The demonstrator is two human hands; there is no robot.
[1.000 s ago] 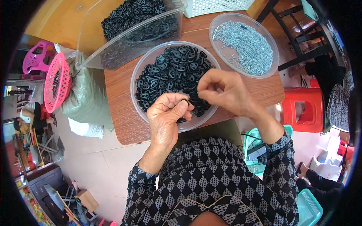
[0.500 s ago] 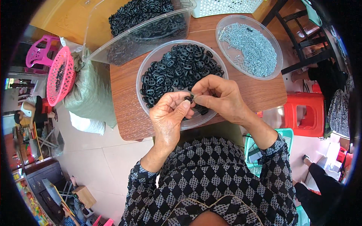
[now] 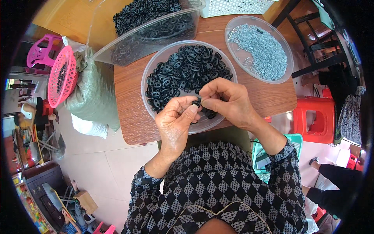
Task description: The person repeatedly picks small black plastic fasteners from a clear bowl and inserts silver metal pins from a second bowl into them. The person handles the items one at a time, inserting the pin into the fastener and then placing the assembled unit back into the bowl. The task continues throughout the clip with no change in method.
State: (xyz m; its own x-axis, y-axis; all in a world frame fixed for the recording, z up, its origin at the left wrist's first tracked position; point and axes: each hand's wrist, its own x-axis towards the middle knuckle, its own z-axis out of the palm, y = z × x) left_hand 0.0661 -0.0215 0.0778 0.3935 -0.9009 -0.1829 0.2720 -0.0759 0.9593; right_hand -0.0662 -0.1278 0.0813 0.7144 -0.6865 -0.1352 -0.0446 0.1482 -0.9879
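Note:
Over the near rim of a round clear tub [image 3: 145,84], both my hands meet at a small black plastic piece [image 3: 196,103]. My left hand [image 3: 173,121] pinches this piece between thumb and fingers. Close against it, my right hand [image 3: 230,102] has thumb and forefinger pressed together at the piece; what lies between those fingertips is hidden. In the tub is a heap of black oval plastic pieces [image 3: 187,66] with two holes each. To its right, a round clear tray [image 3: 289,64] holds many small silvery screw-like pins [image 3: 263,48].
A large clear bin [image 3: 156,37] of black pieces stands behind the tub, beside a white perforated basket [image 3: 233,8]. Left of the wooden table [image 3: 132,117] are a pink basket [image 3: 64,91] and a stuffed sack [image 3: 93,91]. A red stool [image 3: 313,121] and green basket [image 3: 296,146] are at right.
My hands stay together at the same piece with barely any motion. At the far right edge, another person's dark-clothed leg has shifted; at far left a person has moved slightly.

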